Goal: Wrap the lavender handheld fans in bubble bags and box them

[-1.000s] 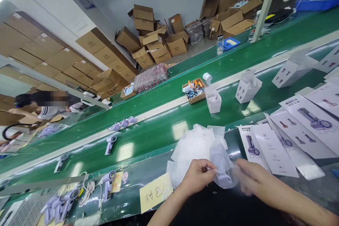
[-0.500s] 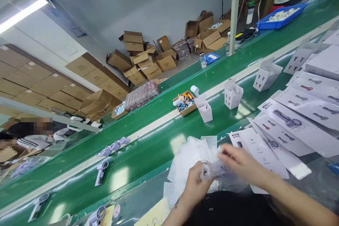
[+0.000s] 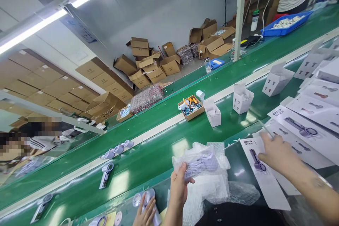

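Note:
My left hand [image 3: 178, 185] is closed on a lilac handheld fan [image 3: 202, 164] wrapped in clear bubble wrap, holding it above the bench. Beneath it lies a pile of bubble wrap sheets [image 3: 212, 190]. My right hand [image 3: 278, 153] is at the stack of flattened white printed boxes, its fingers closed around the top edge of one flat box [image 3: 258, 169]. Part of that grip is hidden by the hand. Another person's hand [image 3: 145, 210] rests on an unwrapped lilac fan [image 3: 156, 215] to the left of my left arm.
A green conveyor [image 3: 159, 141] runs diagonally ahead, carrying lilac fans [image 3: 106, 174], standing white boxes [image 3: 243, 99] and a small carton of parts [image 3: 192, 109]. More flat boxes [image 3: 299, 123] fan out at the right. A blue tray [image 3: 287, 24] sits far right.
My right hand has left the wrapped fan and moved right to the flat boxes. My left hand has raised the fan slightly. Another person's hand has appeared at the lower left.

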The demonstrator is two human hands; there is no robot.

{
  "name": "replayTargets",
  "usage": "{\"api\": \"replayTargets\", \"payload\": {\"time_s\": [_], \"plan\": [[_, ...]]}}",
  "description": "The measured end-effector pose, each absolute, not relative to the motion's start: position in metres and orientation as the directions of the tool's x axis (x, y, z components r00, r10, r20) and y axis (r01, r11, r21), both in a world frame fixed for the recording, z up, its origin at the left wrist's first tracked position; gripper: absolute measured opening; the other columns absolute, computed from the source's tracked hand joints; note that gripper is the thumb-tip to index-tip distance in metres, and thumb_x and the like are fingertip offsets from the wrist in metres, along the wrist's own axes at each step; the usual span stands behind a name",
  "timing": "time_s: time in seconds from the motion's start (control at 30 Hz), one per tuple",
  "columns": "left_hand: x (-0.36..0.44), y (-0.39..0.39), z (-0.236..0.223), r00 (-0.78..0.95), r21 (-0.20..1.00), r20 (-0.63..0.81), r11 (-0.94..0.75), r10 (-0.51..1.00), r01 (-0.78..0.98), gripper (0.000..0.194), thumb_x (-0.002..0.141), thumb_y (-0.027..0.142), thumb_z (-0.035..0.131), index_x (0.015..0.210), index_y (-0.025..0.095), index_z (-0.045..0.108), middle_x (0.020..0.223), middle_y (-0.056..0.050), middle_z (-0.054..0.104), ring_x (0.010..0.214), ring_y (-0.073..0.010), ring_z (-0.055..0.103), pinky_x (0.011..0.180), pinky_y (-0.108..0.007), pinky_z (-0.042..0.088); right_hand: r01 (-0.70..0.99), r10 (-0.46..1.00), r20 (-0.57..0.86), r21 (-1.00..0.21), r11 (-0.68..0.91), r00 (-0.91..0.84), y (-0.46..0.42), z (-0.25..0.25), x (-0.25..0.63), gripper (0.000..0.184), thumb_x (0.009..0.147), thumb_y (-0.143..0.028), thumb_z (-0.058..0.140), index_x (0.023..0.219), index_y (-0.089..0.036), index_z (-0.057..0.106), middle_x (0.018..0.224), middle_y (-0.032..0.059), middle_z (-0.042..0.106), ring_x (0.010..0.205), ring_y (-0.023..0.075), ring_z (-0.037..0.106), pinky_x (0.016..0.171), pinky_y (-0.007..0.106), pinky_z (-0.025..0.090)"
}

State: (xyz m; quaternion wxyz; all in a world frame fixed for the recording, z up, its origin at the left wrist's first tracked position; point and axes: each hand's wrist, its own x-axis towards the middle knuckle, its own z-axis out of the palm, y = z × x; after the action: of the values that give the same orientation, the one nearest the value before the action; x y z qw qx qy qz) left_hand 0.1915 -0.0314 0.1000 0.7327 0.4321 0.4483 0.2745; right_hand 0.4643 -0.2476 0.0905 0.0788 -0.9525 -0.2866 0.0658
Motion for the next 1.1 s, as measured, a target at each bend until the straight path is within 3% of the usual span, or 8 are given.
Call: {"api": "replayTargets", "payload": {"time_s": [0.2, 0.37, 0.47, 0.57, 0.7, 0.83, 0.97, 1.1], "plan": [[0.173, 0.015, 0.102, 0.241, 0.852, -0.415, 0.468, 0.877, -0.236, 0.037, 0.060, 0.032, 0.080, 0.089, 0.016, 0.064, 0.081, 0.001, 0.064, 0.057, -0.0083, 0.058, 0.036, -0.015, 0.039, 0.743, 0.833, 0.179, -0.574, -0.344, 0.524, -0.193, 0.146, 0.451, 0.061, 0.066, -0.019, 0.057, 0.125, -0.025, 0.043, 0.130, 0.0133, 0.039, 0.117, 0.0333, 0.044, 0.094, 0.041, 0.039], [0.204, 0.037, 0.110, 0.295, 0.847, -0.296, 0.392, 0.908, -0.359, 0.041, 0.058, 0.029, 0.082, 0.093, 0.018, 0.063, 0.086, 0.001, 0.066, 0.067, -0.0100, 0.061, 0.047, -0.015, 0.044, 0.599, 0.947, 0.160, -0.800, -0.041, 0.278, -0.073, 0.091, 0.461, 0.063, 0.063, -0.013, 0.055, 0.123, -0.019, 0.038, 0.124, 0.0126, 0.046, 0.117, 0.0278, 0.046, 0.099, 0.040, 0.036], [0.235, 0.051, 0.107, 0.397, 0.939, -0.150, 0.256, 0.906, -0.230, 0.038, 0.065, 0.030, 0.077, 0.097, 0.017, 0.062, 0.092, -0.004, 0.066, 0.077, -0.0154, 0.062, 0.057, -0.022, 0.049, 0.516, 0.968, 0.144, -0.856, 0.019, 0.203, -0.019, 0.051, 0.464, 0.063, 0.060, -0.012, 0.058, 0.120, -0.020, 0.038, 0.121, 0.0116, 0.049, 0.114, 0.0277, 0.050, 0.097, 0.040, 0.038], [0.258, 0.065, 0.103, 0.452, 0.985, 0.049, -0.118, 0.891, 0.125, 0.028, 0.075, 0.032, 0.066, 0.096, 0.015, 0.062, 0.091, -0.007, 0.065, 0.082, -0.0201, 0.061, 0.069, -0.030, 0.050, 0.488, 0.974, 0.144, -0.872, 0.041, 0.175, 0.003, 0.025, 0.465, 0.066, 0.057, -0.006, 0.056, 0.118, -0.019, 0.038, 0.115, 0.0100, 0.054, 0.111, 0.0269, 0.053, 0.092, 0.038, 0.042], [0.271, 0.064, 0.120, 0.670, 0.509, 0.147, -0.637, 0.727, 0.579, 0.032, 0.079, 0.016, 0.052, 0.110, 0.019, 0.058, 0.103, -0.010, 0.060, 0.093, -0.0230, 0.057, 0.082, -0.035, 0.046, 0.454, 0.972, 0.120, -0.891, 0.014, 0.204, 0.002, 0.007, 0.469, 0.063, 0.058, -0.005, 0.054, 0.117, -0.018, 0.036, 0.105, 0.0085, 0.058, 0.096, 0.0242, 0.058, 0.079, 0.034, 0.046], [0.283, 0.043, 0.145, 0.843, 0.085, -0.085, -0.839, 0.532, 0.538, 0.038, 0.074, 0.007, 0.047, 0.108, 0.022, 0.057, 0.102, -0.010, 0.057, 0.090, -0.0242, 0.053, 0.071, -0.031, 0.045, 0.422, 0.970, 0.119, -0.906, 0.020, 0.210, -0.005, 0.003, 0.473, 0.062, 0.061, -0.010, 0.057, 0.118, -0.020, 0.034, 0.105, 0.0074, 0.057, 0.093, 0.0227, 0.058, 0.079, 0.034, 0.046], [0.311, 0.049, 0.159, 0.872, 0.003, -0.142, -0.881, 0.469, 0.474, 0.029, 0.075, 0.010, 0.048, 0.101, 0.021, 0.058, 0.102, -0.010, 0.057, 0.094, -0.0257, 0.052, 0.072, -0.032, 0.044, 0.384, 0.975, 0.133, -0.922, 0.054, 0.181, -0.007, 0.006, 0.473, 0.062, 0.063, -0.015, 0.060, 0.119, -0.021, 0.034, 0.104, 0.0066, 0.058, 0.094, 0.0224, 0.058, 0.082, 0.033, 0.044], [0.344, 0.088, 0.169, 0.707, 0.164, -0.166, -0.687, 0.688, 0.708, 0.025, 0.078, 0.029, 0.056, 0.101, 0.019, 0.057, 0.097, -0.009, 0.063, 0.089, -0.0239, 0.058, 0.075, -0.031, 0.044, 0.351, 0.973, 0.128, -0.935, 0.053, 0.194, -0.006, 0.006, 0.474, 0.065, 0.064, -0.015, 0.059, 0.123, -0.022, 0.032, 0.104, 0.0071, 0.060, 0.090, 0.0221, 0.060, 0.078, 0.033, 0.045]]}}
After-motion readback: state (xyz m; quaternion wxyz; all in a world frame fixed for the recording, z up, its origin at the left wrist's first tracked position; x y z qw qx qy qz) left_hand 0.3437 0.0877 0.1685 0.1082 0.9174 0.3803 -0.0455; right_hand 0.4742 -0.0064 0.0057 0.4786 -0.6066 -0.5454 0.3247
